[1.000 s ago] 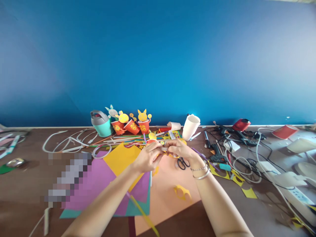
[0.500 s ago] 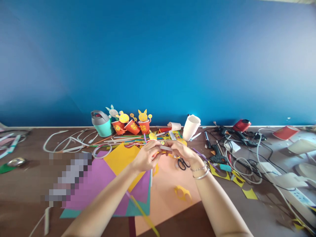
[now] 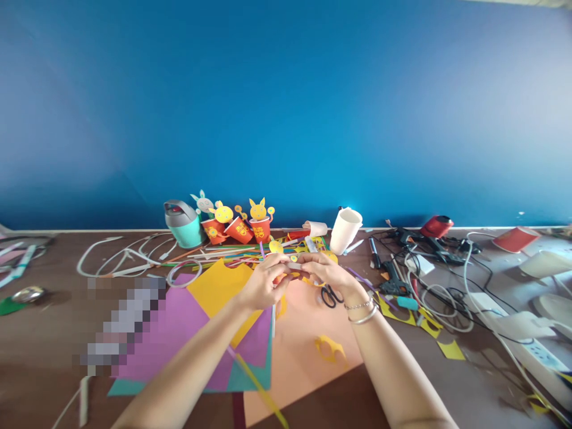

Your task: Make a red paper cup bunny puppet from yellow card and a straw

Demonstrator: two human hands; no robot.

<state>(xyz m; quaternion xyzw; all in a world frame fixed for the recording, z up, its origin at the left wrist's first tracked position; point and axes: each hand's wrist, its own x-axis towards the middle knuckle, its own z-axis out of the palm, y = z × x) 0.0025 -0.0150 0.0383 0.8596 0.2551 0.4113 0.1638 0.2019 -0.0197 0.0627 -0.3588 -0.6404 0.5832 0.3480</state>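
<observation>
In the head view, my left hand (image 3: 269, 281) and my right hand (image 3: 325, 274) meet over the middle of the table. Fingers of both are closed on a short pale strip (image 3: 295, 267), stretched level between them; its exact kind is too small to make out. Just behind it a yellow paper disc (image 3: 276, 246) shows, partly covered by my fingers. Beneath my hands lies a peach paper sheet (image 3: 304, 351). Black-handled scissors (image 3: 329, 296) rest beside my right wrist, their blades mostly hidden.
Red cups (image 3: 260, 230) with paper animal heads line the wall, beside a teal container (image 3: 185, 227). A white cup (image 3: 345, 231) stands behind my right hand. Purple paper (image 3: 179, 333) and yellow paper (image 3: 218, 286) lie left. Right are a glue gun (image 3: 395, 279), cables and a power strip (image 3: 531, 351).
The pale strip has turned slightly and shows less of its face between my fingers. Both hands stay in nearly the same place, still closed.
</observation>
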